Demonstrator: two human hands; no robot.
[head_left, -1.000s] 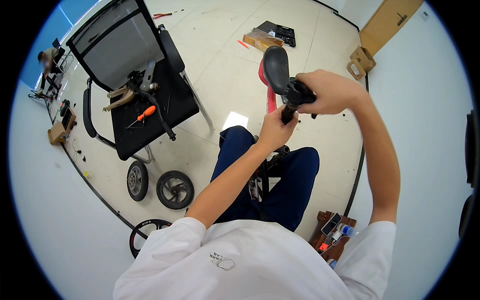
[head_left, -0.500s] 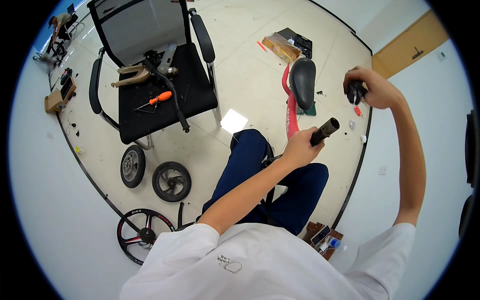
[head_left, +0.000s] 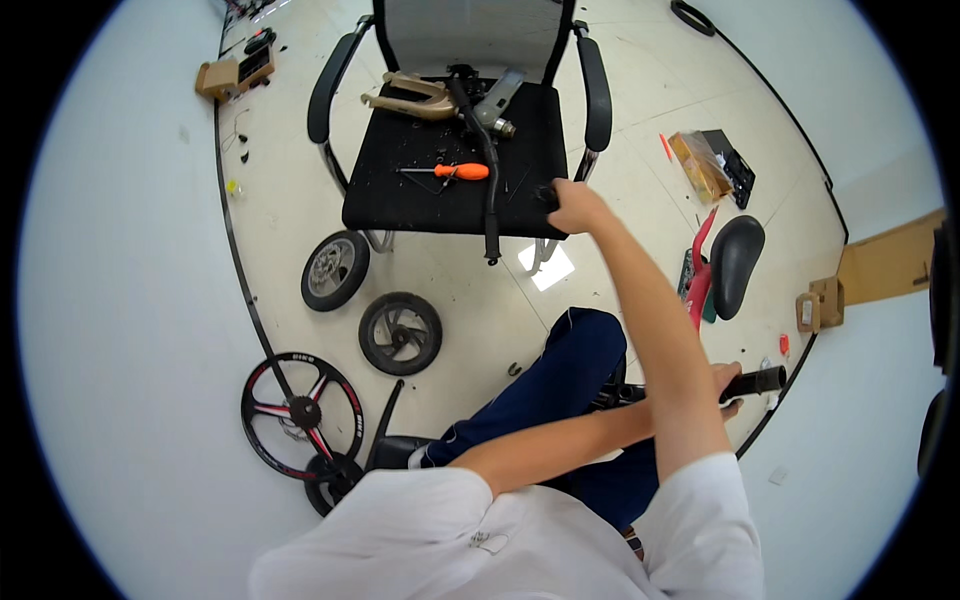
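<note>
R hand (head_left: 575,207) w/ blk part (head_left: 546,195) moved to chair seat (head_left: 390,205); tiled flr (head_left: 480,325) below.

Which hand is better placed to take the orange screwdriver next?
Right hand, likely: though touching a black part, it's at the seat, nearer the screwdriver; left hand grips a black tube.

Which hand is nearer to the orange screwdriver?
Right. The right hand is at the near right corner of the chair seat, right of the screwdriver; the left hand is farther, at lower right, holding a black tube.

Makeshift workshop, loose wheels (head_left: 421,349), orange screwdriver (head_left: 462,172), parts-strewn office chair (head_left: 400,211)
</note>
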